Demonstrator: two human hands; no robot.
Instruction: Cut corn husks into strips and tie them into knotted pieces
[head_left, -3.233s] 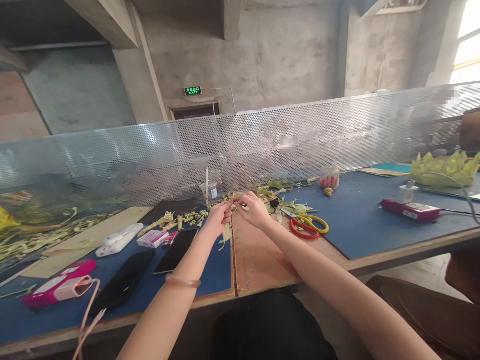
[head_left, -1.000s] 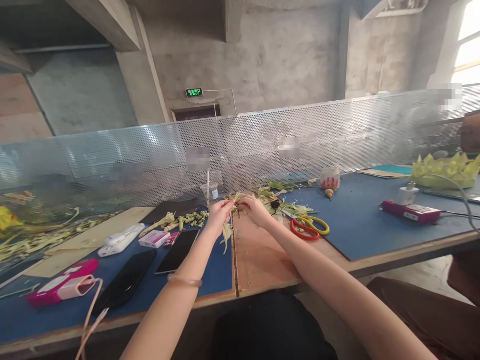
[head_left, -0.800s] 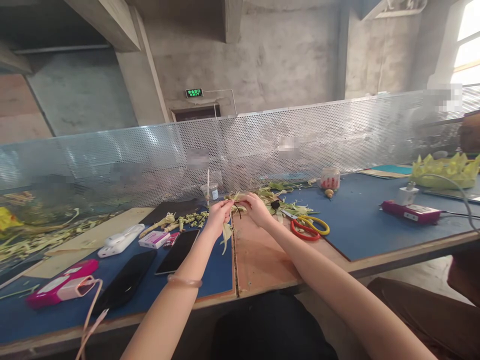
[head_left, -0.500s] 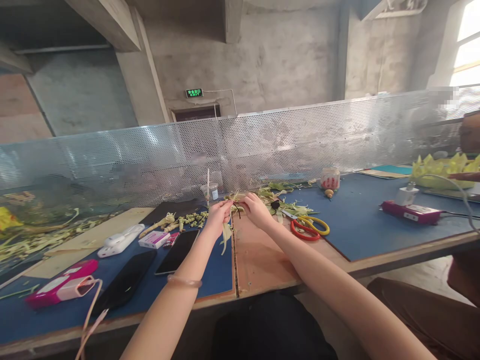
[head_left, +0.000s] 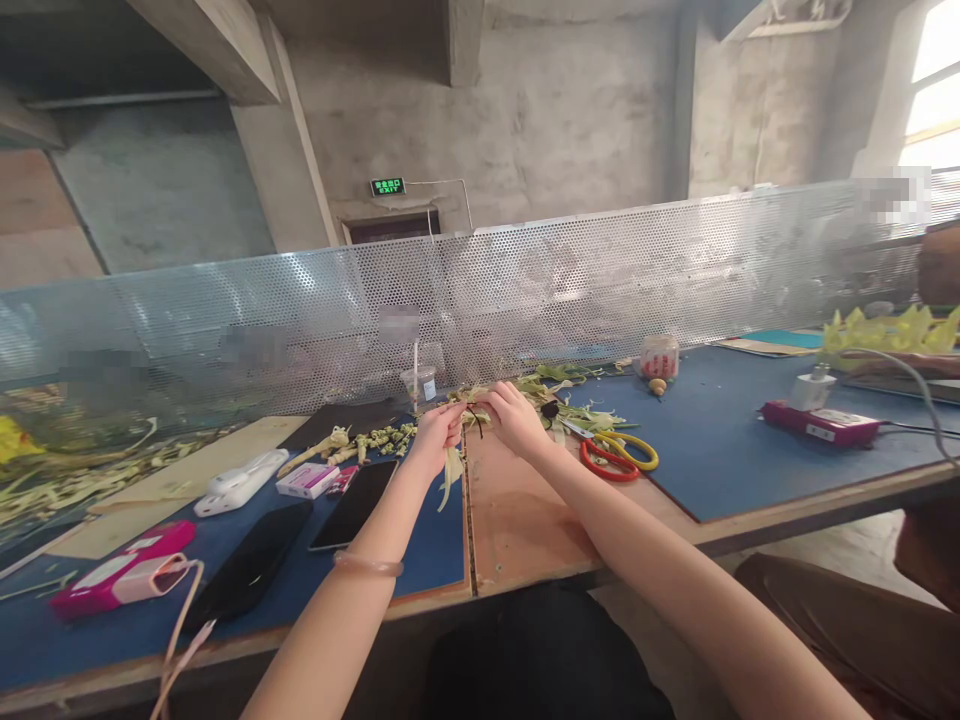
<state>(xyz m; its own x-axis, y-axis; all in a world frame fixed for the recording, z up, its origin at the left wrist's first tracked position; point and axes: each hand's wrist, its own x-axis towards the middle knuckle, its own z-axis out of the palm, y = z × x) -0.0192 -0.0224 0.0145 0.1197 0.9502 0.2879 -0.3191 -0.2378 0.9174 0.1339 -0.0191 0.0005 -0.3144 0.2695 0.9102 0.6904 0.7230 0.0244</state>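
My left hand [head_left: 438, 436] is closed on a pale green leafy strip [head_left: 451, 478], like a dried husk, whose loose end hangs below the fingers. Fingertip to fingertip with it, my right hand [head_left: 514, 418] is pinched at a thin dark cord or wire [head_left: 478, 428] that curls down between the hands. Whether the right fingers also grip the strip is hidden. Scissors [head_left: 611, 457] with one red and one yellow handle lie just right of my right hand. Pale leafy scraps [head_left: 559, 380] are heaped behind the hands.
Left of my arms lie two dark phones [head_left: 356, 503], a small pink-white box [head_left: 308, 480], a white power strip [head_left: 240, 482] and braided pale pieces [head_left: 382, 440]. A plastic cup [head_left: 420, 380] stands behind. At right are a jar [head_left: 660, 357], a magenta power strip [head_left: 819, 423] and another person's arm.
Both hands stay almost in place, with only a slight shift of the right fingers. The hanging strip end has swung a little to the left.
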